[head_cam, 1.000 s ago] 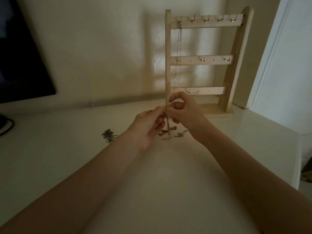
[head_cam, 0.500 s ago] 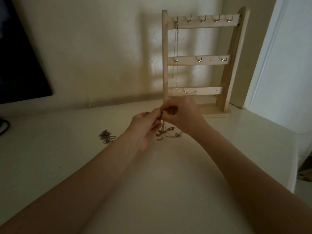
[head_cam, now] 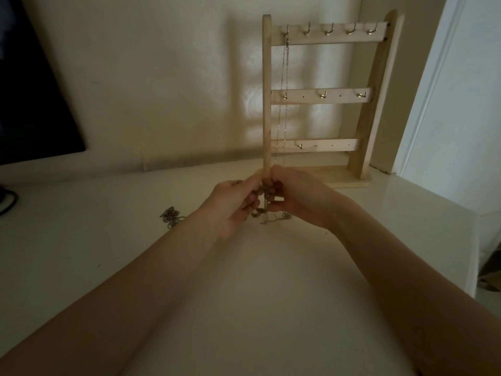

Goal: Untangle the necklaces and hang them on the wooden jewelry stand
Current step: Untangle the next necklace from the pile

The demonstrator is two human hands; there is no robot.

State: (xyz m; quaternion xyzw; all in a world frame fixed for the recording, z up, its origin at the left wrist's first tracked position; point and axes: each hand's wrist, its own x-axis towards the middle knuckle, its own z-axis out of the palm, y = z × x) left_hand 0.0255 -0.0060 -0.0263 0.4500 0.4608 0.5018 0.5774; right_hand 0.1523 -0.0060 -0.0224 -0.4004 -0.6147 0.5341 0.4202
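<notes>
No writing is legible anywhere. The left hand (head_cam: pixel 233 204) and right hand (head_cam: pixel 295 196) pinch a tangled clump of thin gold chain necklaces (head_cam: pixel 267 207) just above the white table (head_cam: pixel 81 253), its strands dangling vertically (knot details blurred). Behind stands the upright pale wooden jewelry stand (head_cam: pixel 320 97), one fine chain (head_cam: pixel 284 90) hanging straight down from its top-left hook. A second tangled chain pile (head_cam: pixel 171 216) lies left.

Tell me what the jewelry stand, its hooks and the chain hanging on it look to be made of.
Jewelry stand: pale unfinished-looking wood, matte, faint grain showing. Hooks: likely brass-toned metal, small bright glints. Hanging chain: thin metal links, silvery, though dim light leaves the colour uncertain.
</notes>
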